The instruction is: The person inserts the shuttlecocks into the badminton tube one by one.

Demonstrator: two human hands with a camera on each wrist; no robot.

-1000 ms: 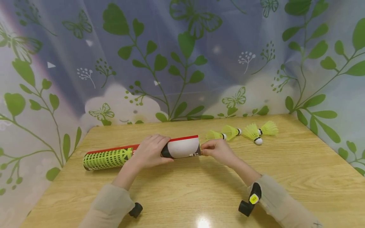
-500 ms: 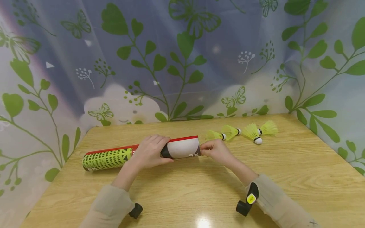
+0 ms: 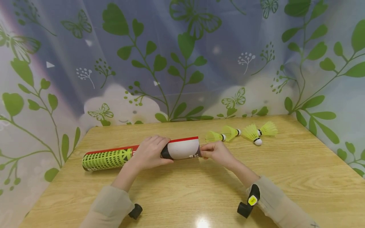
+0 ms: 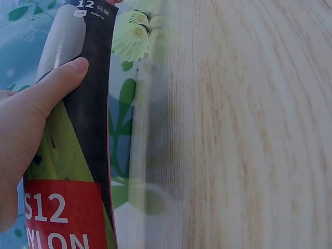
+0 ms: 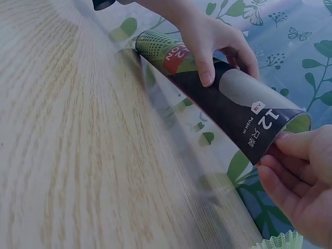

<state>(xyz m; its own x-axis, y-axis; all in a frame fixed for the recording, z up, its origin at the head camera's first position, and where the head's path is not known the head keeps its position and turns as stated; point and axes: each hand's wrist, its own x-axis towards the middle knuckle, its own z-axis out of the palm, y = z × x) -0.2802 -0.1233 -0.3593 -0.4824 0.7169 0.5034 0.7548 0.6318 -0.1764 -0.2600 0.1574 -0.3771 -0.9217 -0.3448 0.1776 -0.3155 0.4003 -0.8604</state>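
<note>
A shuttlecock tube (image 3: 182, 148) printed in red, black, white and yellow-green lies slanted across the table, its open end toward the right. My left hand (image 3: 151, 151) grips it around the middle from above, thumb on the near side, as the left wrist view also shows. At the mouth, my right hand (image 5: 298, 174) has its thumb and fingertips pinched together by the lower rim. Inside the mouth shows the yellow-green skirt of a shuttlecock (image 5: 299, 123), mostly hidden by the tube; the fingertips overlap its edge.
Several yellow shuttlecocks lie behind the right hand: one shuttlecock (image 3: 214, 136) close to the tube's mouth, others such as the white-tipped shuttlecock (image 3: 252, 134) farther right. A patterned curtain (image 3: 182, 63) hangs along the back edge of the wooden table (image 3: 182, 193).
The right hand's fingers shift very slightly at the tube's mouth. The left hand, the tube and the loose shuttlecocks stay in place.
</note>
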